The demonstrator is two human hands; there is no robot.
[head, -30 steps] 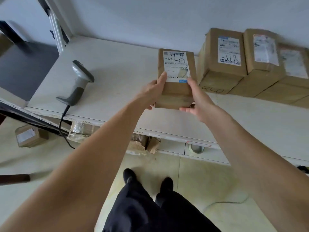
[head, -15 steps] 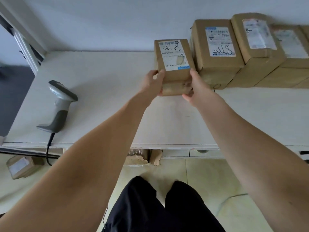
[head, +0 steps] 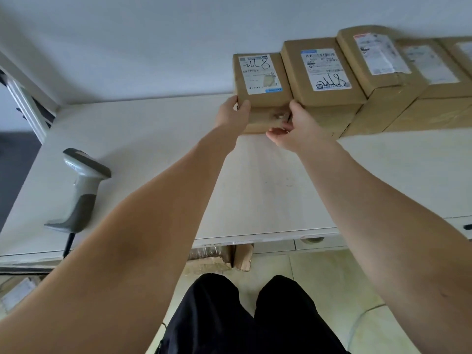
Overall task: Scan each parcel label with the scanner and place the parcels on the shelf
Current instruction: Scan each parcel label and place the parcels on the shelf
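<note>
Parcel [head: 260,93] gripped by left hand [head: 231,112] and right hand [head: 296,129] should slide flush against its three-o'clock neighbouring parcel [head: 323,75], label [head: 259,74] facing out, before fingers let go.

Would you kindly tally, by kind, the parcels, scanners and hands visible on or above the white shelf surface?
Brown cardboard parcels with white labels: 5, from the held parcel rightward, and one cut off by the frame edge
Grey handheld barcode scanner: 1
Hands: 2, left hand, right hand
Total: 8
</note>
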